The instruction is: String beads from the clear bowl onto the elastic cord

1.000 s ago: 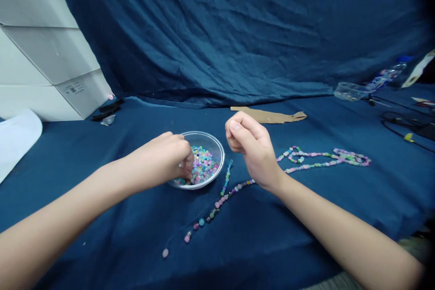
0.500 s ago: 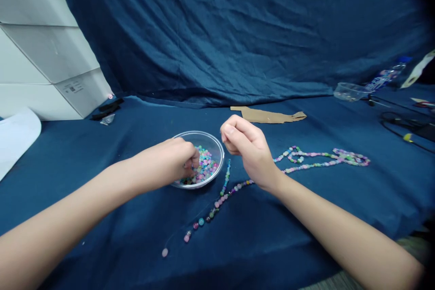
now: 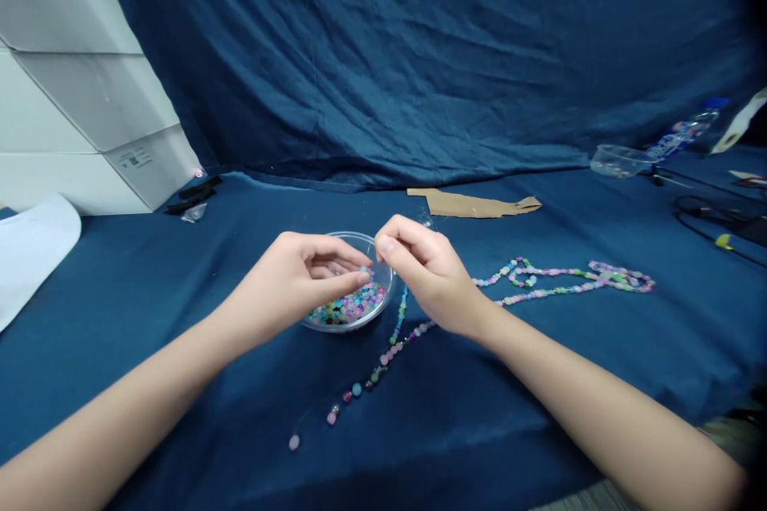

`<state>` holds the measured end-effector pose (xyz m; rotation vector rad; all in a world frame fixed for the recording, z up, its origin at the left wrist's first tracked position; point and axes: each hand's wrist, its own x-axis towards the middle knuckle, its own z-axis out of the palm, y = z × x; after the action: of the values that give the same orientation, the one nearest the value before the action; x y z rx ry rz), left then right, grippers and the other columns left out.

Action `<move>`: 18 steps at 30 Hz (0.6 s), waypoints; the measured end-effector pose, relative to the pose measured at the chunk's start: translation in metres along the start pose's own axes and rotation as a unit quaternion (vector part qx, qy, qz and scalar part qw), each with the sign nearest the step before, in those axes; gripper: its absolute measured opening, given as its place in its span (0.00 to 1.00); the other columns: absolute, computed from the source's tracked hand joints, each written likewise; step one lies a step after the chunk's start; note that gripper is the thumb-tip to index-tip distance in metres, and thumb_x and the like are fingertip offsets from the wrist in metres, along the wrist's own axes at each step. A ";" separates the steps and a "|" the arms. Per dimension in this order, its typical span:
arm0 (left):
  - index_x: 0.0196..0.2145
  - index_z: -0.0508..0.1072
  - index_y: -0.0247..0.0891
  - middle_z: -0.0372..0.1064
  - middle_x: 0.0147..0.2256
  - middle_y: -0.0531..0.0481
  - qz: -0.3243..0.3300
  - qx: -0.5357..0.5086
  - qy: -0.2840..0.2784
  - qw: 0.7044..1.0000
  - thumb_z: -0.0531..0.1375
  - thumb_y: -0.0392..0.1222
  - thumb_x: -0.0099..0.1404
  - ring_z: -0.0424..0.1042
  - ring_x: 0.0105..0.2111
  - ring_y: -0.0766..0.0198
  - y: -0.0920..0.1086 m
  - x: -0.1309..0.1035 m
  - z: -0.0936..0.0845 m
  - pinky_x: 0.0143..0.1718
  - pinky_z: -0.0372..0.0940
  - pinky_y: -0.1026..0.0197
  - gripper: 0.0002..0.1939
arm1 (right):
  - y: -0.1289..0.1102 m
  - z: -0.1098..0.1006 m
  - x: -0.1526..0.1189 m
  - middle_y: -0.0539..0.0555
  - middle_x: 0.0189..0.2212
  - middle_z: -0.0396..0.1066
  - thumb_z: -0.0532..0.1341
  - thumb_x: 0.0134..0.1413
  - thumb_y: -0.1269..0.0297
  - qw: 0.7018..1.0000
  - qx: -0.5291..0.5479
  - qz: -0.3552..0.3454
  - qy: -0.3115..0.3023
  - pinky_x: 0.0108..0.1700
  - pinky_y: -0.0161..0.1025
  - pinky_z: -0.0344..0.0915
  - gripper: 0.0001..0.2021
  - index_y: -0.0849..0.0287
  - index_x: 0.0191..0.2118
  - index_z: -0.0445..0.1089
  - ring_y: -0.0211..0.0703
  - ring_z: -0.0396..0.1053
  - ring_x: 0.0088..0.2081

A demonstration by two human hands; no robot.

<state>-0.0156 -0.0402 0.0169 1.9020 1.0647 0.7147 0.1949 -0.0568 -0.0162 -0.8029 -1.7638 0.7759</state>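
Observation:
Over a clear round bowl [image 3: 388, 291] of small coloured beads [image 3: 353, 306], my left hand [image 3: 305, 275] pinches a light blue bead [image 3: 363, 269] between thumb and fingertips. My right hand [image 3: 428, 271] is closed in a pinch close to the left fingertips, at the bowl's right rim; what it grips is too small to make out. A long beaded strand [image 3: 548, 290] runs out to the right of my right hand. Another length of beads [image 3: 392, 351] lies below it and leads to a lone pink bead [image 3: 293, 442] at the lower left.
Brown cardboard [image 3: 473, 204] lies behind the hands. White boxes [image 3: 72, 108] stand at the left, near a white sheet [image 3: 39, 255]. A clear tray [image 3: 620, 161], a bottle [image 3: 683, 136] and black cables [image 3: 713, 215] are at the right.
My left hand has come up out of the beads with a light blue bead and moved beside my right hand. My right hand has shifted slightly left and down.

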 end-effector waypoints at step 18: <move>0.32 0.87 0.42 0.83 0.30 0.50 0.006 -0.147 0.090 0.985 0.78 0.36 0.50 0.82 0.31 0.63 -0.006 -0.015 0.008 0.33 0.76 0.72 0.10 | 0.006 0.001 -0.006 0.47 0.27 0.62 0.54 0.73 0.66 0.977 -0.169 -0.124 -0.023 0.32 0.36 0.54 0.09 0.57 0.37 0.66 0.35 0.59 0.26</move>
<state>-0.0188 -0.0544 0.0066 1.6154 0.9959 1.0083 0.1964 -0.0585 -0.0242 -0.7673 -2.0227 0.3347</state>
